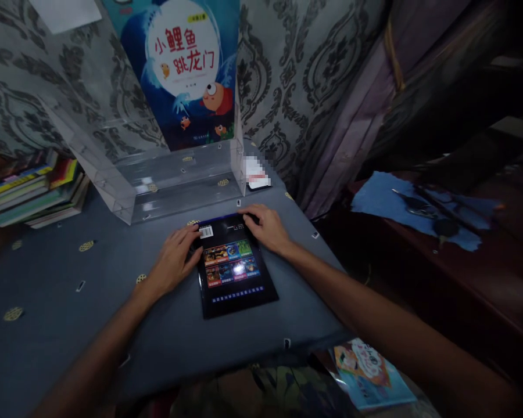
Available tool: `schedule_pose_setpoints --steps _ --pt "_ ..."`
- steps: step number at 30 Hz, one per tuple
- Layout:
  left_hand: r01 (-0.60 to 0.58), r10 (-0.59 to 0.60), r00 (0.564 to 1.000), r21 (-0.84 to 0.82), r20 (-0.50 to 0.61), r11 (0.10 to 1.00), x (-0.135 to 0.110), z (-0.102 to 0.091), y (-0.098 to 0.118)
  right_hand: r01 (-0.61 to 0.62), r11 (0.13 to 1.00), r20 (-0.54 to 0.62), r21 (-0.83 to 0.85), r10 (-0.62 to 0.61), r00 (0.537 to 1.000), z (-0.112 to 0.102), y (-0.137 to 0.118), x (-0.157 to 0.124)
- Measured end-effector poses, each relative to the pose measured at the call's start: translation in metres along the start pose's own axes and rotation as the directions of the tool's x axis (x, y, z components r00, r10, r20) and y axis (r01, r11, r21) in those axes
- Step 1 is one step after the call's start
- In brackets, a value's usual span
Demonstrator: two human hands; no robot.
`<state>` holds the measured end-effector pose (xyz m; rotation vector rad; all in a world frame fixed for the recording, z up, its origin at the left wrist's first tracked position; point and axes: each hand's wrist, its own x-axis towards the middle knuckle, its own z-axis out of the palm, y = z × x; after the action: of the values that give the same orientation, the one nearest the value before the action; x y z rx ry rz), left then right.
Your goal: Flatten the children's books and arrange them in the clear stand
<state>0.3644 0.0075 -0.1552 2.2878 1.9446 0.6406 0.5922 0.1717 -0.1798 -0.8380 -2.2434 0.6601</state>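
A dark book [230, 267] lies flat on the patterned grey tablecloth [113, 325], back cover up. It shows a barcode and rows of small coloured pictures, and light glares off its glossy surface. Along the book's left edge, by the barcode, rests my left hand [174, 258], fingers stretched out and thumb apart on the cover. My right hand [265, 229] touches the far right corner with its fingers extended and thumb separate. Neither hand visibly lifts the book.
Behind the book stands a clear acrylic rack [178, 188] with a blue fish picture book [187, 75] upright in it. Stacked books [35, 188] sit at left. Right of the table are a blue cloth [383, 197] with tools and, lower, another book [370, 374].
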Motion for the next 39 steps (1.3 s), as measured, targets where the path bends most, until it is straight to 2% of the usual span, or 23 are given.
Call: schedule_pose_setpoints --steps 4,8,16,23,32,39 --pt "0.009 -0.009 1.000 0.026 -0.024 1.000 0.010 0.000 0.003 -0.093 0.990 -0.021 0.102 0.095 0.995 0.000 0.004 0.002" --pt "-0.023 0.024 1.000 0.072 -0.009 0.997 0.019 0.001 0.008 -0.137 0.977 -0.012 0.164 0.141 0.990 -0.002 0.003 0.004" --pt "-0.150 0.144 0.986 0.068 0.084 0.986 0.055 0.016 0.026 -0.130 0.944 -0.060 0.304 0.155 0.986 -0.005 0.007 0.006" --pt "-0.212 0.208 0.970 0.019 0.130 0.977 0.085 0.031 0.042 -0.123 0.942 -0.066 0.311 0.151 0.986 -0.006 0.012 0.008" --pt "-0.281 0.273 0.954 0.046 0.126 0.959 0.086 0.036 0.038 -0.058 0.970 -0.098 0.235 0.083 0.992 -0.003 0.010 0.007" --pt "-0.389 0.378 0.916 0.059 0.134 0.920 0.087 0.034 0.039 -0.014 0.977 -0.083 0.211 0.032 0.996 -0.005 0.004 0.006"
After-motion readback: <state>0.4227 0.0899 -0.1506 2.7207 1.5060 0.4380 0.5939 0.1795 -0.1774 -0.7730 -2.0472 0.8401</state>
